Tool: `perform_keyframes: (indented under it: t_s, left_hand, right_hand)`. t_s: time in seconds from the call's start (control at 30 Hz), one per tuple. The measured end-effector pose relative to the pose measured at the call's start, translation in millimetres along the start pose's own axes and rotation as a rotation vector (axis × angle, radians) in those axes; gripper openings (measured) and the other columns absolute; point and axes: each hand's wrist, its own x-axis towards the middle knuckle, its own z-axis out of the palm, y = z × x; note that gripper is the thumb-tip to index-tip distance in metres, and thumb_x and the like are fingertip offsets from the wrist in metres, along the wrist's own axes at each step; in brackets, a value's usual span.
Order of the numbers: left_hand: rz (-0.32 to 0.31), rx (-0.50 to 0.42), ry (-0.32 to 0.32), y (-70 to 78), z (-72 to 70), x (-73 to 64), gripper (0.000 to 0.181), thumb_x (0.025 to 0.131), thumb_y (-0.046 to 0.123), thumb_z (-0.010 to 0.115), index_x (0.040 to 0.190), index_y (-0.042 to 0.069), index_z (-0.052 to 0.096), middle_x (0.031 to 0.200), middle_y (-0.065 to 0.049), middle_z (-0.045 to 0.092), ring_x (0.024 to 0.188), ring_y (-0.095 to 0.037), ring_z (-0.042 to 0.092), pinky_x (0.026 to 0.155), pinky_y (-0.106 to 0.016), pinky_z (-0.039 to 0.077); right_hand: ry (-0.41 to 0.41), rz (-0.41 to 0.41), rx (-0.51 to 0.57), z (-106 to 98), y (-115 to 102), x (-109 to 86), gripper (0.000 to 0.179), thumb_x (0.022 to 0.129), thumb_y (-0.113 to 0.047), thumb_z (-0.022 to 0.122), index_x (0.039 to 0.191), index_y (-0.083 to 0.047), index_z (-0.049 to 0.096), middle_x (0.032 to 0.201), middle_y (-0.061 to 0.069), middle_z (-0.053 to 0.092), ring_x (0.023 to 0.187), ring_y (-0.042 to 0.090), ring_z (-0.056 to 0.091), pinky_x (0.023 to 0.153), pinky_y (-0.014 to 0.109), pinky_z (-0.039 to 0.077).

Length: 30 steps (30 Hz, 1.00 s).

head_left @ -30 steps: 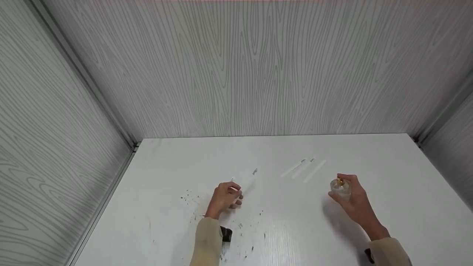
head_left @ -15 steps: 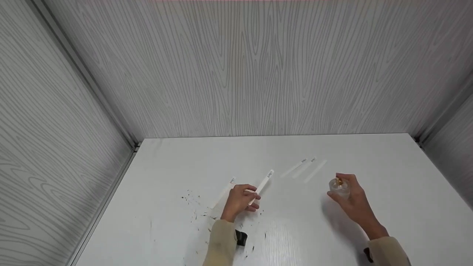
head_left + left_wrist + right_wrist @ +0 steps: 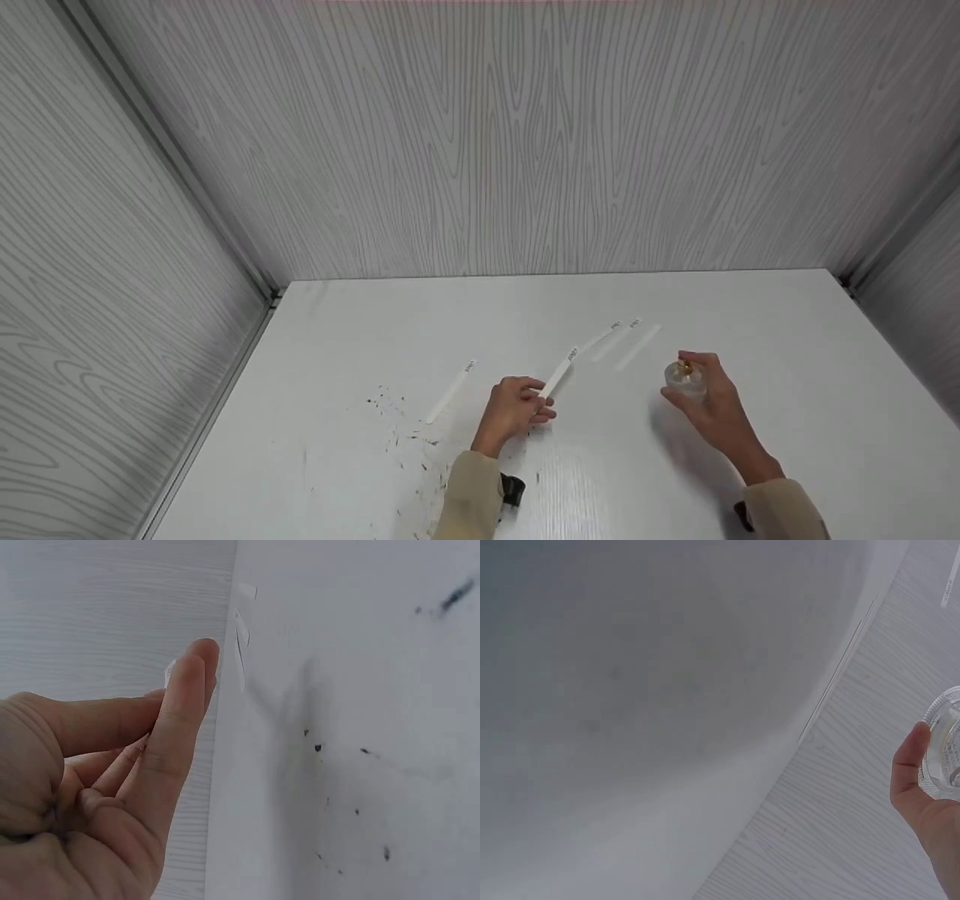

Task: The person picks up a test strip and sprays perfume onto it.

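Note:
My left hand (image 3: 517,409) pinches a white paper test strip (image 3: 558,375) between thumb and fingers, its printed end pointing up and to the right. In the left wrist view the fingers (image 3: 176,720) hide most of that strip. Farther right, my right hand (image 3: 716,409) holds a clear glass perfume bottle (image 3: 686,386) off the table, with a fingertip at its gold spray top (image 3: 685,367). The right wrist view shows the thumb (image 3: 909,765) against the bottle's round glass base (image 3: 943,750); the rest is cut off.
One test strip (image 3: 450,392) lies left of my left hand. Three more strips (image 3: 638,347) lie side by side at the back right of the white table (image 3: 337,337). Dark specks and marks (image 3: 431,441) dot the front left. Wood-grain panels (image 3: 480,150) stand behind and at both sides.
My left hand has picked up the test strip and carried it to the right, uncovering the strip left behind. My right hand with the perfume bottle has shifted only slightly left.

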Motion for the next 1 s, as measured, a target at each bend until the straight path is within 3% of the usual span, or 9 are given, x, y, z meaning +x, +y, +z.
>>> perform_keyframes:
  t_s: [0.4,0.67,1.0]
  left_hand:
    - [0.045,0.004,0.001,10.0,22.1,-2.5,0.026,0.095,-0.010,0.059,0.120,-0.017,0.061,0.086,-0.016,0.074,0.076,-0.025,0.076,0.068,-0.027,0.061]
    - [0.040,0.043,0.012,15.8,35.7,-4.6,0.023,0.095,-0.008,0.062,0.118,-0.012,0.064,0.083,-0.015,0.074,0.067,-0.022,0.074,0.062,-0.026,0.060]
    - [0.061,0.027,-0.020,24.3,46.2,-6.1,0.025,0.096,-0.006,0.061,0.120,-0.012,0.064,0.084,-0.015,0.074,0.064,-0.023,0.074,0.059,-0.027,0.060]
  right_hand:
    - [0.000,-0.088,0.023,8.0,3.5,1.9,0.052,0.079,0.014,0.076,0.124,0.013,0.050,0.117,0.025,0.059,0.114,-0.003,0.047,0.098,0.008,0.031]
    - [-0.010,-0.100,0.012,8.9,4.0,3.8,0.051,0.079,0.013,0.076,0.123,0.013,0.051,0.118,0.026,0.060,0.116,0.000,0.048,0.099,0.008,0.031]
    - [-0.029,-0.089,0.024,10.9,3.8,4.2,0.051,0.079,0.012,0.076,0.123,0.013,0.051,0.120,0.027,0.061,0.118,0.001,0.048,0.099,0.008,0.031]
